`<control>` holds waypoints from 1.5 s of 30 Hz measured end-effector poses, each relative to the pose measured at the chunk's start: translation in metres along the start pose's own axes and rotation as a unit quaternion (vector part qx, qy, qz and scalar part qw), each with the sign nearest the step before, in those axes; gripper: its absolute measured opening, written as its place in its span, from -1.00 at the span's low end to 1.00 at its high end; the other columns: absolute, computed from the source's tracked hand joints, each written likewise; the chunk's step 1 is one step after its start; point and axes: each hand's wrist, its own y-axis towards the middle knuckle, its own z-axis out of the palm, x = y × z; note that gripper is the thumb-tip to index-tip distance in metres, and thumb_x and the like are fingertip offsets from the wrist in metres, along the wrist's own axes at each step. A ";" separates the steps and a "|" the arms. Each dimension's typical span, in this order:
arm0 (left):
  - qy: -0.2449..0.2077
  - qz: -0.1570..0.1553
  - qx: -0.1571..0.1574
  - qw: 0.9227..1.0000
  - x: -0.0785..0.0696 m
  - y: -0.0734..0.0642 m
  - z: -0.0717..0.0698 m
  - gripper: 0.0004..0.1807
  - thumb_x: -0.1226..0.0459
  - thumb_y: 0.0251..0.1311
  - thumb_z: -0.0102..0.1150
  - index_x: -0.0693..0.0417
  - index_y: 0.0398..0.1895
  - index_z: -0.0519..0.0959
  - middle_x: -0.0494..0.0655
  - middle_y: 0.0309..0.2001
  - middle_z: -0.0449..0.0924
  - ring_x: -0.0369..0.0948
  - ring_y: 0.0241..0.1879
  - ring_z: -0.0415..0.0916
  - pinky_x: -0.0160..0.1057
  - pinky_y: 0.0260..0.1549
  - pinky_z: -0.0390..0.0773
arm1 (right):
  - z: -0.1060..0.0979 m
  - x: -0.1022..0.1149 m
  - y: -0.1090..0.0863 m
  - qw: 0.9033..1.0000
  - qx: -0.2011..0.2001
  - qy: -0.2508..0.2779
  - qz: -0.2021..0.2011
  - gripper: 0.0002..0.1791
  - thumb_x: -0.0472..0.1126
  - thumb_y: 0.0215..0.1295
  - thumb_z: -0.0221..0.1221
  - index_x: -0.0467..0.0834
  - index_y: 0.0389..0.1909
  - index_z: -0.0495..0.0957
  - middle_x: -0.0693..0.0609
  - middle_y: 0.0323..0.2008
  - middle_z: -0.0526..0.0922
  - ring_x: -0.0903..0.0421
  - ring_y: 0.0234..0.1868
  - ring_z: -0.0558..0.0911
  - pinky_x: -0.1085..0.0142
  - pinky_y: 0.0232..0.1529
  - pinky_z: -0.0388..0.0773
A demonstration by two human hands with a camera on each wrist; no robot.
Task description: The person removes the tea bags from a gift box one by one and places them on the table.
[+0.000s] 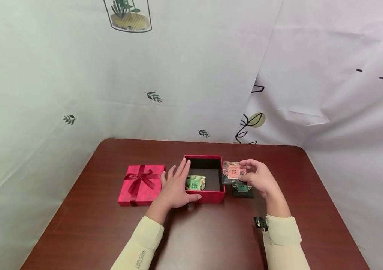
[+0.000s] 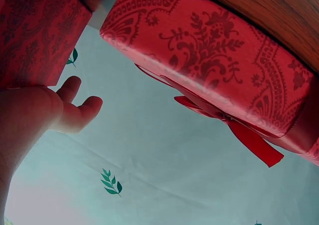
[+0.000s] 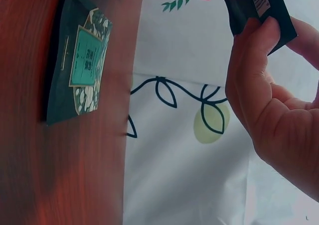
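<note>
My right hand (image 1: 260,178) pinches a tea sachet (image 1: 228,168) with a pink label between thumb and fingers, just right of an uncovered red box (image 1: 208,197). In the right wrist view, its dark back shows part of a barcode. My left hand (image 1: 174,189) rests at the box's left side, fingers stretched along the left wall and thumb at the front. Inside the box, toward the front left, lies a green sachet (image 1: 195,183). Below the held sachet, a dark sachet (image 1: 243,190) with a teal label lies on the table.
Left of the box sits a red patterned lid (image 1: 129,187) with a dark red ribbon bow. Everything stands on a brown wooden table (image 1: 208,240) with rounded far corners. Behind it hangs a pale printed cloth (image 1: 191,75).
</note>
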 end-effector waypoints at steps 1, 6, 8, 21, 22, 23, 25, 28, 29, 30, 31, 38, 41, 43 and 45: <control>0.002 -0.001 0.002 1.000 0.000 0.000 0.000 0.41 -0.30 -0.23 0.48 -0.17 0.64 -0.17 -0.25 0.61 -0.32 0.13 0.47 -0.11 0.38 0.30 -0.27 | -0.001 -0.001 -0.001 1.000 -0.002 -0.001 0.003 -0.44 -0.50 0.15 0.28 -0.34 0.22 0.44 -0.29 0.03 0.53 -0.03 -0.21 0.58 0.15 -0.28 0.65; -0.005 0.001 0.004 1.000 -0.001 0.000 0.001 0.41 -0.30 -0.23 0.48 -0.18 0.64 -0.17 -0.26 0.61 -0.32 0.13 0.47 -0.11 0.37 0.30 -0.28 | -0.005 -0.005 -0.002 1.000 -0.005 -0.001 0.004 -0.44 -0.50 0.15 0.27 -0.35 0.22 0.43 -0.30 0.03 0.53 -0.05 -0.19 0.58 0.16 -0.27 0.64; -0.009 0.000 0.003 1.000 0.000 0.000 0.001 0.41 -0.30 -0.23 0.48 -0.18 0.64 -0.17 -0.26 0.61 -0.32 0.13 0.47 -0.12 0.37 0.30 -0.29 | -0.006 -0.006 -0.002 1.000 -0.005 0.000 0.005 -0.44 -0.50 0.15 0.27 -0.35 0.22 0.43 -0.30 0.03 0.53 -0.04 -0.19 0.58 0.16 -0.28 0.64; -0.011 0.000 0.008 1.000 0.000 0.003 0.003 0.41 -0.29 -0.23 0.49 -0.20 0.64 -0.18 -0.25 0.61 -0.32 0.12 0.47 -0.13 0.37 0.30 -0.28 | -0.020 -0.014 -0.006 1.000 -0.011 -0.003 0.014 -0.43 -0.49 0.18 0.26 -0.37 0.24 0.40 -0.27 0.00 0.52 0.06 -0.23 0.56 0.23 -0.34 0.61; -0.013 0.000 0.008 1.000 -0.001 0.002 0.003 0.41 -0.28 -0.23 0.49 -0.20 0.64 -0.17 -0.25 0.61 -0.31 0.12 0.47 -0.13 0.37 0.30 -0.28 | -0.022 -0.015 -0.007 1.000 -0.010 -0.005 0.014 -0.43 -0.49 0.18 0.26 -0.38 0.25 0.39 -0.27 0.01 0.51 0.06 -0.24 0.56 0.24 -0.35 0.61; -0.014 0.000 0.009 1.000 -0.001 0.002 0.003 0.41 -0.28 -0.23 0.49 -0.19 0.64 -0.17 -0.25 0.61 -0.31 0.12 0.47 -0.13 0.37 0.30 -0.28 | -0.023 -0.016 -0.007 1.000 -0.011 -0.004 0.015 -0.43 -0.49 0.18 0.25 -0.38 0.25 0.39 -0.27 0.01 0.51 0.07 -0.24 0.57 0.24 -0.35 0.61; -0.016 0.001 0.011 1.000 -0.001 0.002 0.004 0.41 -0.28 -0.23 0.49 -0.18 0.64 -0.17 -0.24 0.61 -0.31 0.12 0.47 -0.13 0.37 0.30 -0.28 | -0.025 -0.018 -0.007 1.000 -0.012 -0.003 0.016 -0.43 -0.50 0.19 0.25 -0.38 0.25 0.39 -0.27 0.01 0.51 0.08 -0.25 0.57 0.23 -0.37 0.60; -0.015 0.002 0.008 1.000 0.000 0.002 0.004 0.41 -0.28 -0.23 0.49 -0.18 0.64 -0.18 -0.23 0.61 -0.32 0.13 0.47 -0.13 0.38 0.29 -0.27 | -0.028 -0.020 -0.008 1.000 -0.008 -0.005 0.017 -0.43 -0.49 0.20 0.24 -0.38 0.26 0.37 -0.28 0.02 0.50 0.09 -0.26 0.58 0.21 -0.36 0.60; -0.014 0.003 0.006 1.000 0.001 0.002 0.004 0.41 -0.28 -0.23 0.49 -0.18 0.64 -0.18 -0.23 0.61 -0.32 0.13 0.47 -0.13 0.38 0.29 -0.27 | -0.029 -0.020 -0.007 1.000 -0.009 -0.005 0.018 -0.43 -0.49 0.20 0.24 -0.38 0.26 0.37 -0.27 0.03 0.50 0.10 -0.27 0.58 0.20 -0.36 0.60; -0.013 0.003 0.004 1.000 0.001 0.002 0.004 0.41 -0.28 -0.23 0.49 -0.19 0.64 -0.18 -0.24 0.61 -0.32 0.14 0.47 -0.13 0.38 0.29 -0.27 | -0.030 -0.021 -0.007 1.000 -0.009 -0.005 0.017 -0.42 -0.49 0.20 0.23 -0.38 0.27 0.37 -0.27 0.03 0.50 0.10 -0.27 0.57 0.19 -0.36 0.60; -0.011 0.004 0.002 1.000 0.002 0.003 0.003 0.42 -0.28 -0.23 0.49 -0.19 0.64 -0.19 -0.24 0.61 -0.33 0.14 0.47 -0.12 0.39 0.29 -0.27 | -0.031 -0.021 -0.007 1.000 -0.011 -0.005 0.018 -0.43 -0.49 0.20 0.23 -0.37 0.26 0.37 -0.27 0.03 0.49 0.11 -0.27 0.57 0.20 -0.36 0.60; -0.007 0.001 0.006 1.000 0.002 0.002 0.003 0.42 -0.28 -0.23 0.49 -0.23 0.64 -0.20 -0.27 0.61 -0.34 0.14 0.47 -0.12 0.37 0.30 -0.29 | -0.040 -0.026 -0.009 1.000 -0.014 0.001 0.019 -0.41 -0.49 0.22 0.23 -0.41 0.29 0.33 -0.26 0.04 0.48 0.17 -0.36 0.52 0.32 -0.50 0.50; -0.008 0.001 0.006 1.000 0.003 0.002 0.003 0.42 -0.27 -0.24 0.50 -0.21 0.64 -0.19 -0.26 0.61 -0.33 0.13 0.47 -0.12 0.37 0.30 -0.29 | -0.043 -0.029 -0.010 1.000 -0.016 0.003 0.025 -0.41 -0.50 0.23 0.22 -0.41 0.29 0.33 -0.24 0.02 0.48 0.18 -0.37 0.51 0.33 -0.51 0.50; -0.010 0.004 0.002 1.000 0.003 0.003 0.003 0.41 -0.26 -0.24 0.50 -0.19 0.64 -0.18 -0.25 0.61 -0.32 0.13 0.47 -0.12 0.37 0.30 -0.28 | -0.045 -0.029 -0.010 1.000 -0.018 0.002 0.026 -0.41 -0.49 0.24 0.21 -0.40 0.30 0.33 -0.23 0.02 0.48 0.19 -0.35 0.52 0.32 -0.48 0.52; -0.014 0.007 -0.002 1.000 0.004 0.003 0.002 0.41 -0.26 -0.24 0.51 -0.18 0.64 -0.16 -0.24 0.61 -0.31 0.14 0.47 -0.12 0.38 0.30 -0.28 | -0.046 -0.030 -0.010 0.999 -0.021 0.001 0.027 -0.42 -0.49 0.24 0.21 -0.39 0.30 0.33 -0.22 0.01 0.48 0.19 -0.35 0.52 0.31 -0.47 0.53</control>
